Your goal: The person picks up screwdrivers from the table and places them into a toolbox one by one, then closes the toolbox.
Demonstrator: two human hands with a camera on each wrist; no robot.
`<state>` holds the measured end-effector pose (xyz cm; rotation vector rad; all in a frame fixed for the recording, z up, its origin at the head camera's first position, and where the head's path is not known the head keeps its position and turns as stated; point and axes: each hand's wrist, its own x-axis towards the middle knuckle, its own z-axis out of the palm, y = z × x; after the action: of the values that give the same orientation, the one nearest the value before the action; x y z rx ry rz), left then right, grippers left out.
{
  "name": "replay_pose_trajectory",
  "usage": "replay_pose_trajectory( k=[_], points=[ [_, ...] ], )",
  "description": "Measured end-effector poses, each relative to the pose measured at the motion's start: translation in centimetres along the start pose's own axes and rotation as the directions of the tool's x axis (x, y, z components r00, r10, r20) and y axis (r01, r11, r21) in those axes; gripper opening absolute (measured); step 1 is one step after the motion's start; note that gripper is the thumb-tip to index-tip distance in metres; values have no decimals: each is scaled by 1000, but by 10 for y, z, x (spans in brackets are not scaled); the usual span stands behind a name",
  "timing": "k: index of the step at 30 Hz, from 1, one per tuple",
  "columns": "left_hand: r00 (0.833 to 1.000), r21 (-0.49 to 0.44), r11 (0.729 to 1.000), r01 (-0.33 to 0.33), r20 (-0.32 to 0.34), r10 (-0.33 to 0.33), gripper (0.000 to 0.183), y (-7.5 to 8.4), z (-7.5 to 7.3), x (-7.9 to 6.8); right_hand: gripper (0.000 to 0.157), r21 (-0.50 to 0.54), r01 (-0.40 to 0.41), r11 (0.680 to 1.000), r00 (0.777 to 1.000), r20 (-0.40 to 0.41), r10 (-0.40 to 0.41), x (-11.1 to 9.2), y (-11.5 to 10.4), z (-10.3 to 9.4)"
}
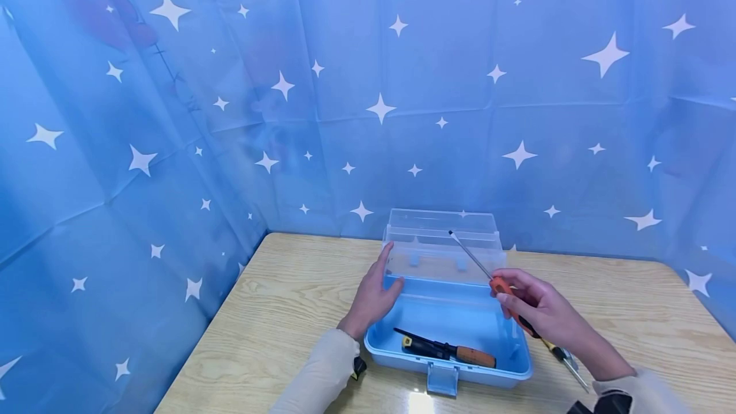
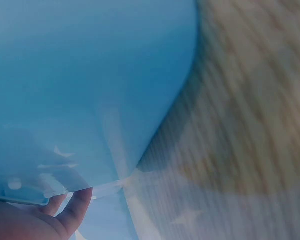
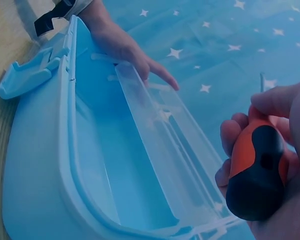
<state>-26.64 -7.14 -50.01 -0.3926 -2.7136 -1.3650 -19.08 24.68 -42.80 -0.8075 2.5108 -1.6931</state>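
My right hand (image 1: 540, 308) grips a screwdriver (image 3: 255, 172) by its orange and black handle. The shaft slants up and left over the raised lid (image 1: 443, 245) of a light blue toolbox (image 1: 445, 305). At the box's back left corner is my left hand (image 1: 374, 299), thumb and fingers extended against the rim and the clear lid. Low in the left wrist view, its fingers (image 2: 75, 212) show beside the box wall. A tool with an orange-brown handle (image 1: 476, 356) lies inside near the front wall, against a black tool with a yellow end (image 1: 422, 345).
Right of the box, partly behind my right arm, a second screwdriver (image 1: 566, 363) with a yellow and black handle lies on the wooden table (image 1: 305, 280). The box's front latch (image 1: 442, 380) hangs down. A blue starred curtain (image 1: 345, 114) stands behind the table.
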Motion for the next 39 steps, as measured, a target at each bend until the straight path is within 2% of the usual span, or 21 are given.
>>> replay_pose_trajectory(
  k=[5, 18, 26, 39],
  points=[
    [1000, -6, 1000, -4, 1, 4, 71, -1, 0, 0, 33, 37, 11, 999, 999, 37, -13, 2, 2, 5],
    [1000, -11, 1000, -4, 9, 4, 71, 0, -1, 0, 33, 33, -57, 998, 991, 120, 52, 6, 4, 21],
    [1000, -16, 1000, 4, 12, -4, 71, 0, -1, 0, 32, 132, 28, 991, 979, 197, -54, 7, 10, 28],
    [1000, -24, 1000, 3, 22, -3, 71, 3, -3, -1, 32, 180, 34, 983, 961, 264, -82, 7, 20, 35]
  ],
)
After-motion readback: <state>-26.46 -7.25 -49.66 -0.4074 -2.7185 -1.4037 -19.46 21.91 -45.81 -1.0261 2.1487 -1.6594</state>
